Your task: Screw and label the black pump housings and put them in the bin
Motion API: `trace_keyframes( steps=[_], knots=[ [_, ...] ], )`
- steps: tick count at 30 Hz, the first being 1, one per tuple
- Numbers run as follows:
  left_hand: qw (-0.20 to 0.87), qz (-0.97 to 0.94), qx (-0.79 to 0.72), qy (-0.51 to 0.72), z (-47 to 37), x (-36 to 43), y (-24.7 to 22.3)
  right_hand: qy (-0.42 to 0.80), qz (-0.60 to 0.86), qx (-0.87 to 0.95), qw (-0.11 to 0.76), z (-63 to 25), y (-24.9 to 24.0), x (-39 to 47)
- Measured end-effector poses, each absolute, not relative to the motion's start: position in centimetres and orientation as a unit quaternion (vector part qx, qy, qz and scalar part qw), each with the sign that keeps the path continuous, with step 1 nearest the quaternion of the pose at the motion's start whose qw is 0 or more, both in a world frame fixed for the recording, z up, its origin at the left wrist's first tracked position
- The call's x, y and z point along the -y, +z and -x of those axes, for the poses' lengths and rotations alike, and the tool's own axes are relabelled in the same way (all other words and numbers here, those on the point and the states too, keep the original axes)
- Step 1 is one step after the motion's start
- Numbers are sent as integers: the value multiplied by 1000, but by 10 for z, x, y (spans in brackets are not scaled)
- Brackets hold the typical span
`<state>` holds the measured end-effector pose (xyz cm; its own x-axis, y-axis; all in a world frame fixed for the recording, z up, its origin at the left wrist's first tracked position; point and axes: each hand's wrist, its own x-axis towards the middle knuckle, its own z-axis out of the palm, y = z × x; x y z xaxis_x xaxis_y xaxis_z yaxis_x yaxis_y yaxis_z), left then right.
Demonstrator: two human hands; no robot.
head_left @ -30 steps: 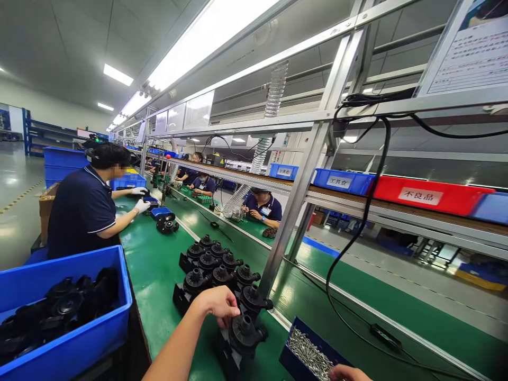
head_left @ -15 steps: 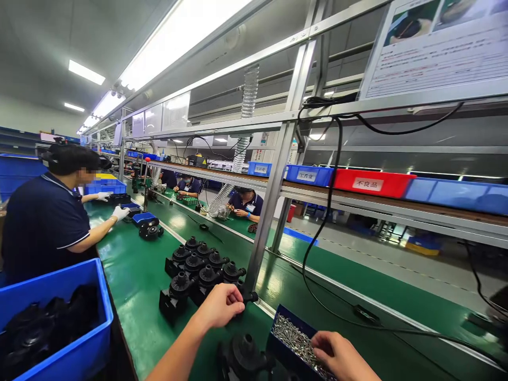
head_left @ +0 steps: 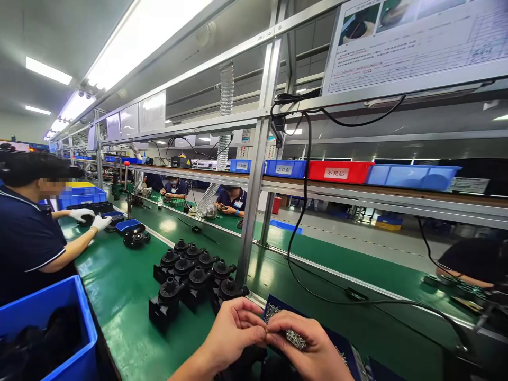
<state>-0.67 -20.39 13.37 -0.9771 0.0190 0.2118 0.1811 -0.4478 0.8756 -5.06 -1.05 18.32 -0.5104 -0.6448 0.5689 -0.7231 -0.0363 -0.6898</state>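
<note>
My left hand [head_left: 238, 334] and my right hand [head_left: 305, 346] meet at the fingertips in front of me. Both have thumb and fingers pinched; anything between them is too small or hidden to make out. Just behind and under my right hand is a dark blue box [head_left: 273, 301] of small silver screws [head_left: 296, 339], partly covered by that hand. Below my hands, a black part [head_left: 248, 362] is mostly hidden. Left of them stand several black pump-like housings [head_left: 198, 278] in rows, each with a round ribbed top and a side spout.
A blue bin [head_left: 85, 328] of black parts stands at lower left. A co-worker [head_left: 27, 238] in white gloves handles parts farther along the green bench [head_left: 130, 317]. A metal post [head_left: 254, 201] and a hanging black cable [head_left: 305, 196] rise beyond my hands.
My left hand has left the black housings and moved right. My right hand has come up and left from the screws, so the fingertips now meet. The view has turned slightly right.
</note>
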Motion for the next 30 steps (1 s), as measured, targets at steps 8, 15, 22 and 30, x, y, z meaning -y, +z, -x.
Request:
trace_keyframes(
  steps=[8,15,22,30],
  knots=[
    [-60,48,498,-864,-2,216,141,490,-582,631,151,48,179,20],
    [-48,47,502,-862,-7,221,147,398,-615,620,280,41,183,23],
    [57,57,710,-699,-11,248,159,387,-510,749,171,49,164,21],
    [-91,13,810,-579,-21,296,158,138,-508,850,-7,36,159,31]
  ],
)
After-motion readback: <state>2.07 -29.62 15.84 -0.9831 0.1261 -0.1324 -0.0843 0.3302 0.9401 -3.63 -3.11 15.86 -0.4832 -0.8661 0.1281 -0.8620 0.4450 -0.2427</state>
